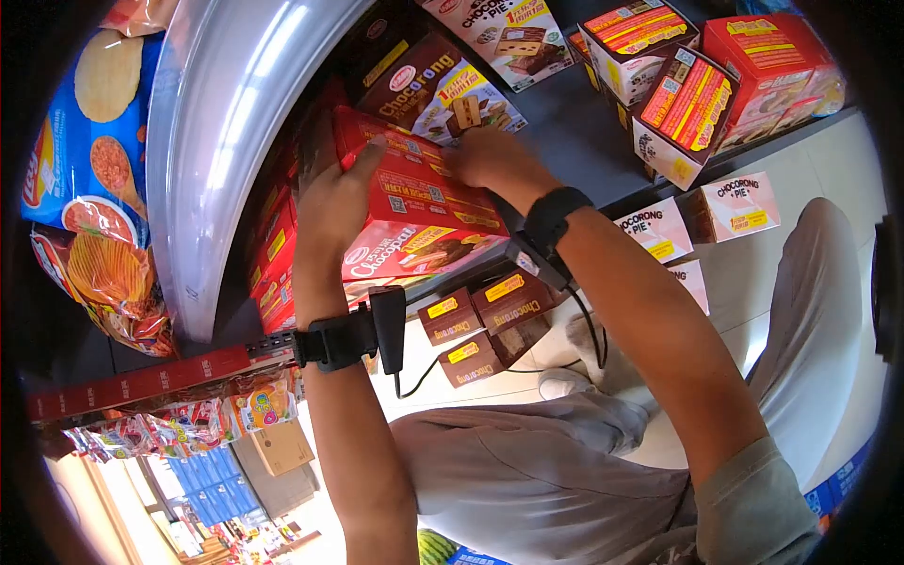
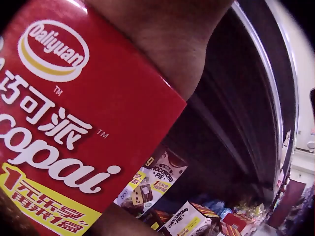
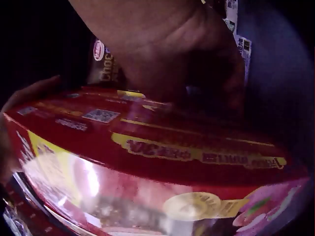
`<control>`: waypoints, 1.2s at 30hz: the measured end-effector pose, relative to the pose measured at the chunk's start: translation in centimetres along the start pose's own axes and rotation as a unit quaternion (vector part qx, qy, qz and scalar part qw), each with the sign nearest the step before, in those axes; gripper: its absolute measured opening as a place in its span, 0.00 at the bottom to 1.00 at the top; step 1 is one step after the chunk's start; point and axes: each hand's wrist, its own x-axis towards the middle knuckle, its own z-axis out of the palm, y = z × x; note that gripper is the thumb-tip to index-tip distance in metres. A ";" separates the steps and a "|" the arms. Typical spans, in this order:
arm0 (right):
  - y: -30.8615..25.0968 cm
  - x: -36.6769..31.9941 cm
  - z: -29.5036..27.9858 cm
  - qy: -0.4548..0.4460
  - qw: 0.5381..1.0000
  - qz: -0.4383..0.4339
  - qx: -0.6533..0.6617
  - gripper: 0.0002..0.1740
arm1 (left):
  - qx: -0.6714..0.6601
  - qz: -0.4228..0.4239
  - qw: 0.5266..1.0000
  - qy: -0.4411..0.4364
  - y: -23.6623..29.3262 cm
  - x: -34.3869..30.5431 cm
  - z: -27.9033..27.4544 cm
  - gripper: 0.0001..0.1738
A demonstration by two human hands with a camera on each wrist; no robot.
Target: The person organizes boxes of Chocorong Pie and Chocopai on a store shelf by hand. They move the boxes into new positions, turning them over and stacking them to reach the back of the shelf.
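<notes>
The left hand (image 1: 334,202) wraps the left end of the red Chocopai box (image 1: 414,217), thumb flat on top. The right hand (image 1: 490,155) curls over its far right edge. The box lies between them. Just beyond the fingers, a brown Chocorong Pie box (image 1: 433,89) lies on the dark shelf (image 1: 574,141).

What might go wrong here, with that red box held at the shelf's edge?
The red box is at the front edge of the shelf, gripped by the left hand and right hand. A slip would probably drop it onto the brown boxes below. Pushed inward, it may shove the Chocorong box lying behind it.
</notes>
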 end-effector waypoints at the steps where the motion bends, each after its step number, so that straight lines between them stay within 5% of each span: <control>1: -0.2 1.4 1.5 0.015 1.000 -0.001 0.013 0.17 | 0.002 -0.002 1.000 -0.003 0.0 0.0 0.0 0.45; 8: 1.2 5.5 3.2 0.077 0.991 -0.101 -0.042 0.19 | 0.022 0.010 1.000 0.007 -0.5 0.2 0.4 0.45; 11: 2.0 9.0 4.3 0.126 0.992 -0.012 -0.017 0.21 | 0.011 -0.006 1.000 0.002 -0.1 0.0 0.2 0.45; 17: 1.1 3.0 -2.2 0.077 0.994 0.073 -0.033 0.26 | 0.043 0.042 0.997 0.054 -1.3 0.5 1.2 0.47; 29: 3.3 7.4 0.0 0.153 0.987 -0.031 0.047 0.33 | 0.051 0.064 0.995 0.061 -1.5 0.4 1.4 0.47; 36: 2.0 3.4 -1.8 0.284 0.959 -0.028 0.003 0.26 | 0.113 0.075 0.990 0.034 -3.3 0.4 1.8 0.45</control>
